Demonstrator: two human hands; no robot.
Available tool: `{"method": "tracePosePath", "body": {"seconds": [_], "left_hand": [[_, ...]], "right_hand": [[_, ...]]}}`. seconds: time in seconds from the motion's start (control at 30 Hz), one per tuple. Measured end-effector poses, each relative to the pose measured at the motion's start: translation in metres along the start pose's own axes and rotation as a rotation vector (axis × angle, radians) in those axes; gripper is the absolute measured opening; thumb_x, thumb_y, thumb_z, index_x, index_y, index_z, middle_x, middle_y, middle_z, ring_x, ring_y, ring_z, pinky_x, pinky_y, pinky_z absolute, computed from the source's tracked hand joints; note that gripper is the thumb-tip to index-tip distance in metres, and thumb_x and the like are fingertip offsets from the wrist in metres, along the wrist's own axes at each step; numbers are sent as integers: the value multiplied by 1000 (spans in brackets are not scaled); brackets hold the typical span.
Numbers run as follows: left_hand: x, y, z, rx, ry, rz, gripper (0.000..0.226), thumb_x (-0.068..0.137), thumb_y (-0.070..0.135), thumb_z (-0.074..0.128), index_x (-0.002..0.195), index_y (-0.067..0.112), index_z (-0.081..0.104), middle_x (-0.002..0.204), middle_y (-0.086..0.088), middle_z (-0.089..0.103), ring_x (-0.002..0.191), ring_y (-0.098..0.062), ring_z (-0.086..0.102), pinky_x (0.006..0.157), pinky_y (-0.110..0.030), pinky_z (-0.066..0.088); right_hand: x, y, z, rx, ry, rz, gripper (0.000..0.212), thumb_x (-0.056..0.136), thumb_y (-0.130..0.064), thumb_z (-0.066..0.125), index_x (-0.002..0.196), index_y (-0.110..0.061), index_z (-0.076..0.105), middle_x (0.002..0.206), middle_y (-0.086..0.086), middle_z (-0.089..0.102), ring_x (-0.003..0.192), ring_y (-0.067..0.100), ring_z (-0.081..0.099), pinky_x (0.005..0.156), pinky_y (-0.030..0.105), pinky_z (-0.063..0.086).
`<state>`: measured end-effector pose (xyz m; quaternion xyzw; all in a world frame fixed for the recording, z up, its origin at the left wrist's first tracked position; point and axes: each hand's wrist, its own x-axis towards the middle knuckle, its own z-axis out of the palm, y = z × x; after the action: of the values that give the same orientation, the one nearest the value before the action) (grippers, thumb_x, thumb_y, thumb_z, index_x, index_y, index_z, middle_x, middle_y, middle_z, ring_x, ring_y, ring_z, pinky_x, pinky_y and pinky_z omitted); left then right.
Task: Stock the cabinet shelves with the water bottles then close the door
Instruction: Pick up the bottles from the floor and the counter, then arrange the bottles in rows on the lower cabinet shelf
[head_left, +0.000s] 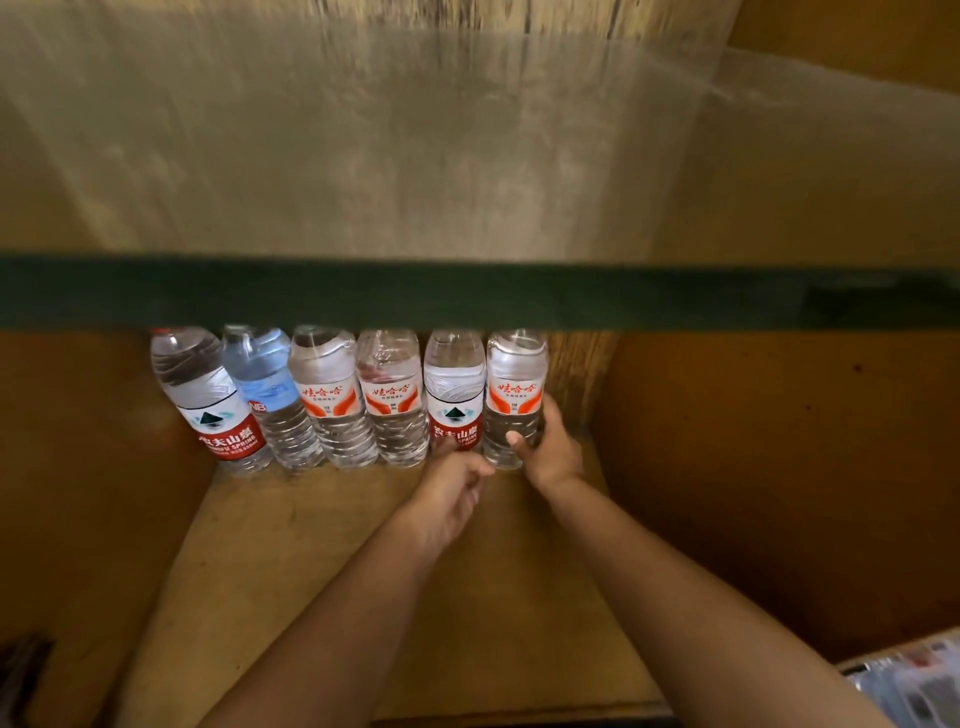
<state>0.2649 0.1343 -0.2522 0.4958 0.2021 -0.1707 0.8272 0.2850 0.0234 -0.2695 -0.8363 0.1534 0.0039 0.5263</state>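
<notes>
Several clear water bottles stand upright in a row at the back of the lower wooden shelf (322, 561). My right hand (548, 447) is wrapped around the rightmost bottle (514, 389), which has an orange-and-white label. Beside it stands a red-labelled bottle (453, 400); my left hand (452, 493) touches its base with loosely curled fingers and holds nothing. Further left are two more orange-labelled bottles (387, 400), a blue-tinted bottle (270, 395) and a leaning red-labelled bottle (208, 400). The bottle caps are hidden behind the glass shelf's edge.
A glass shelf with a dark green front edge (467, 293) runs across the view above the bottles. Wooden cabinet walls close in on the left (78, 467) and right (779, 467). A printed package (914, 680) shows at the bottom right corner.
</notes>
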Motion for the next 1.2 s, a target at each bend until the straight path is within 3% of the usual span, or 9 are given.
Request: {"method": "tracePosePath", "body": {"seconds": [0.1, 0.17, 0.33, 0.47, 0.57, 0.67, 0.77, 0.93, 1.2], "left_hand": [[-3, -5, -9, 125, 43, -52, 51, 80, -14, 43, 125, 9, 46, 138, -14, 47, 110, -22, 52, 86, -31, 41], [-13, -12, -16, 230, 75, -98, 51, 82, -9, 46, 131, 8, 43, 139, -15, 45, 116, -24, 47, 80, -33, 44], [-55, -29, -24, 349, -15, -134, 44, 86, -6, 41, 118, 22, 50, 106, -1, 62, 85, -14, 60, 66, -28, 47], [-95, -46, -19, 452, -51, -113, 44, 87, -8, 37, 122, 13, 53, 84, 1, 60, 72, -11, 59, 67, -27, 45], [-123, -57, -15, 562, -140, -90, 40, 88, -8, 37, 118, 13, 53, 72, 5, 65, 49, 0, 61, 55, -19, 47], [-147, -68, -8, 634, -221, -30, 35, 90, -6, 38, 109, 16, 58, 69, 6, 68, 44, 1, 56, 44, -11, 43], [-165, -82, 2, 695, -266, 18, 32, 91, -4, 40, 104, 16, 61, 77, -1, 64, 54, -8, 52, 46, -11, 41], [-181, -115, 32, 768, -431, 26, 33, 89, -10, 39, 98, 16, 58, 75, -2, 62, 49, 1, 53, 47, -11, 40], [-195, -165, 115, 790, -500, 158, 54, 81, -7, 59, 124, 21, 45, 115, 2, 55, 95, -4, 53, 78, -16, 46]], "right_hand": [[-10, -3, -3, 44, -36, 21, 72, 88, -22, 61, 146, -30, 20, 140, 5, 49, 128, 27, 45, 103, 36, 35], [-26, -6, -4, 53, -43, 48, 78, 86, -21, 64, 147, -28, 16, 142, 6, 46, 129, 28, 43, 104, 37, 34], [-96, -2, -17, 50, -155, 0, 62, 86, -5, 57, 139, -22, 32, 131, 6, 54, 121, 23, 50, 101, 32, 40], [-165, 10, -46, -33, -253, -106, 46, 87, -5, 56, 130, -17, 45, 123, 4, 58, 115, 16, 54, 92, 19, 39], [-210, 22, -75, -67, -280, -178, 38, 84, 3, 54, 118, -12, 56, 105, -2, 62, 97, 6, 57, 87, 13, 42], [-245, 40, -106, -98, -193, -191, 25, 84, 2, 58, 105, -8, 65, 98, 5, 69, 86, 4, 59, 82, 11, 44], [-270, 60, -140, -83, -69, -142, 21, 84, 1, 60, 96, -13, 69, 92, 1, 70, 86, 6, 63, 81, 15, 47], [-286, 100, -193, -12, 159, 19, 21, 83, 3, 61, 88, -17, 69, 85, -6, 67, 84, 13, 63, 83, 24, 47], [-275, 152, -277, 32, 448, 118, 33, 81, 2, 63, 110, -15, 57, 97, -1, 60, 91, 15, 58, 91, 36, 49]]}}
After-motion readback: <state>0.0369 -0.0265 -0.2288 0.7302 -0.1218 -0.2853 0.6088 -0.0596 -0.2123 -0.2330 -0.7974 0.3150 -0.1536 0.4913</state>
